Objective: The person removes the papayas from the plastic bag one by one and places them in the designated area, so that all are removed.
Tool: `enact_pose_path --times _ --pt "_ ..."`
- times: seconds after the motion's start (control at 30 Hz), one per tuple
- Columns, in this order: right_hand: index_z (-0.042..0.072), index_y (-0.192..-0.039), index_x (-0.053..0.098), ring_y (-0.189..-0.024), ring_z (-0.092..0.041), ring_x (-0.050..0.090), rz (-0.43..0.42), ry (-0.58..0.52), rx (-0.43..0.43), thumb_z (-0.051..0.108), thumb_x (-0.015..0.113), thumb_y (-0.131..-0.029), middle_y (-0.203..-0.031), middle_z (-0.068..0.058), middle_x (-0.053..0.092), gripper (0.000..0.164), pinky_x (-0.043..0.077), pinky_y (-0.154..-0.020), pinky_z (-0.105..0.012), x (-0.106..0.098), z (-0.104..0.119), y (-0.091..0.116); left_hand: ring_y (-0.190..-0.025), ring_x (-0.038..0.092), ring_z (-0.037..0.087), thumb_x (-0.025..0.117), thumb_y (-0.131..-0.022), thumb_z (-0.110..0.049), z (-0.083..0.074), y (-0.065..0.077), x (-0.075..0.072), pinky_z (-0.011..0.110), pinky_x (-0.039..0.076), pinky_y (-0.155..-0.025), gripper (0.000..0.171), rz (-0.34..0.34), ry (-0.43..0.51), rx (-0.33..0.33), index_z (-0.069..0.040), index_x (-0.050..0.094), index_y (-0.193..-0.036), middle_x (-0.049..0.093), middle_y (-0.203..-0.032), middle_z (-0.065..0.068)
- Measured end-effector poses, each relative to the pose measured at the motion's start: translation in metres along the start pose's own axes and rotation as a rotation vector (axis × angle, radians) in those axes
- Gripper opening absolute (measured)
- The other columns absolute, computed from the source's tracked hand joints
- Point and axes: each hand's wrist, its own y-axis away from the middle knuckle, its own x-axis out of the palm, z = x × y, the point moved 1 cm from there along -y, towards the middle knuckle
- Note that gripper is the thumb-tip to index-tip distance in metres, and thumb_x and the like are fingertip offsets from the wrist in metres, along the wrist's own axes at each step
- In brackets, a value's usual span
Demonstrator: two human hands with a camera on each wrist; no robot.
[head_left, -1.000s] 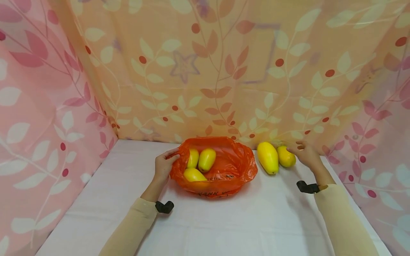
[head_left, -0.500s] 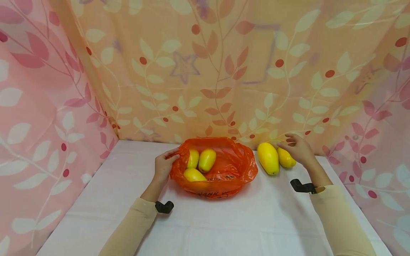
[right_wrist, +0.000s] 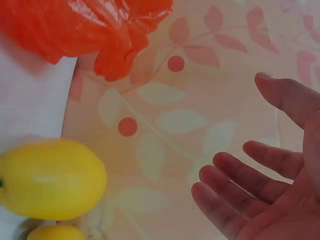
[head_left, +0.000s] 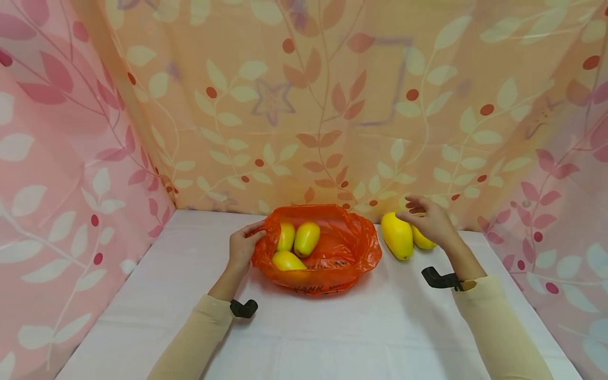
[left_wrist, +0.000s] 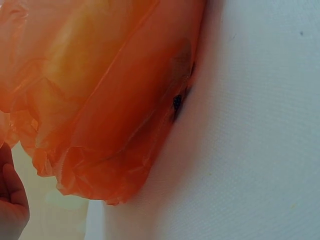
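Note:
An orange-red plastic bag (head_left: 343, 244) sits wide open on the table with several yellow oblong fruits (head_left: 307, 238) inside its left part. My left hand (head_left: 244, 247) pinches the bag's left rim between thumb and fingers. In the left wrist view the crumpled bag (left_wrist: 125, 115) fills much of the picture. To the bag's right lie a large yellow oblong fruit (head_left: 397, 238) and a smaller yellow fruit (head_left: 423, 240), side by side. Above these two hovers my right hand (head_left: 433, 221), fingers spread and holding nothing. The right wrist view shows that hand (right_wrist: 270, 185) apart from the large fruit (right_wrist: 55, 179).
A white cloth (head_left: 332, 338) covers the table. Behind it hangs a leaf-patterned yellow-orange curtain (head_left: 323, 105), close to the bag and fruits. Pink patterned curtains (head_left: 57, 158) stand at both sides. Each wrist carries a black camera mount (head_left: 244, 308).
My right hand has moved left and slightly up, from beside the smaller fruit to over the large one. The left hand, bag and fruits have stayed in place.

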Motion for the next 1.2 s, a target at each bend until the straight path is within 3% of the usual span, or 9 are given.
enact_pose_path --times 0.3,0.53,0.9,1.2 --pt "0.001 -0.143 0.043 -0.127 -0.045 0.046 0.02 -0.022 -0.078 0.04 0.066 -0.092 -0.14 -0.028 0.049 0.068 0.044 -0.103 -0.059 0.009 0.02 0.003 -0.106 0.062 0.017 0.07 -0.09 -0.01 0.002 0.002 0.0 0.013 0.054 -0.081 0.029 -0.006 0.005 0.007 -0.005 0.07 -0.119 0.071 -0.116 0.013" --pt "0.003 -0.144 0.042 -0.127 -0.047 0.045 0.039 -0.033 -0.082 0.038 0.068 -0.09 -0.145 -0.026 0.044 0.069 0.045 -0.101 -0.063 0.018 0.029 0.005 -0.11 0.061 0.019 0.07 -0.09 -0.011 0.003 0.001 0.0 0.017 0.055 -0.085 0.03 -0.01 -0.002 -0.009 -0.006 0.07 -0.119 0.069 -0.12 0.014" --pt "0.005 -0.142 0.044 -0.126 -0.042 0.047 0.086 -0.108 -0.137 0.039 0.07 -0.089 -0.143 -0.022 0.046 0.069 0.051 -0.096 -0.056 0.038 0.042 0.003 -0.113 0.06 0.022 0.069 -0.09 -0.012 0.0 0.002 -0.001 0.016 0.054 -0.085 0.031 -0.003 -0.002 -0.012 -0.006 0.069 -0.121 0.068 -0.121 0.014" --pt "0.004 -0.144 0.043 -0.126 -0.041 0.048 0.109 -0.162 -0.17 0.033 0.072 -0.088 -0.141 -0.021 0.048 0.069 0.046 -0.103 -0.056 0.053 0.053 -0.001 -0.105 0.062 0.016 0.069 -0.089 -0.009 0.0 0.004 0.0 0.014 0.055 -0.08 0.029 -0.006 0.009 0.003 -0.005 0.07 -0.118 0.071 -0.116 0.013"
